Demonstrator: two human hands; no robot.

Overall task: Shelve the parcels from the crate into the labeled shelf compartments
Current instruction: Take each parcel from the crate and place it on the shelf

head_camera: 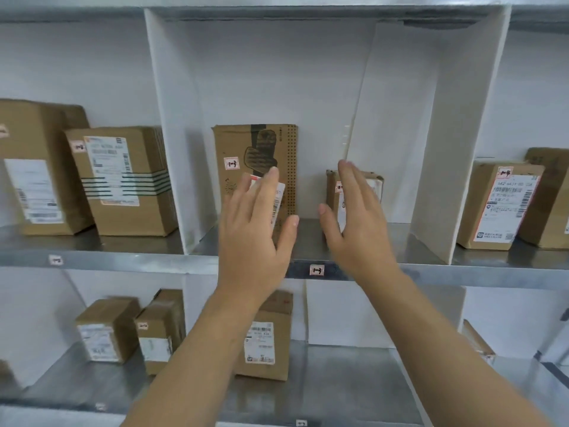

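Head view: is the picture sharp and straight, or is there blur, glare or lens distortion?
Head view: soft overall, label print on the tall parcel unreadable; the right hand slightly smeared at the fingertips; the shelf edge bends slightly from the wide lens; light even, only dull reflections on the metal, no hard glare.

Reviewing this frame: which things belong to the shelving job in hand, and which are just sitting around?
In the job: left hand, right hand, tall parcel, small parcel, shelf-edge label.
Just there: left-compartment parcels, right-compartment parcels, lower-shelf parcels.
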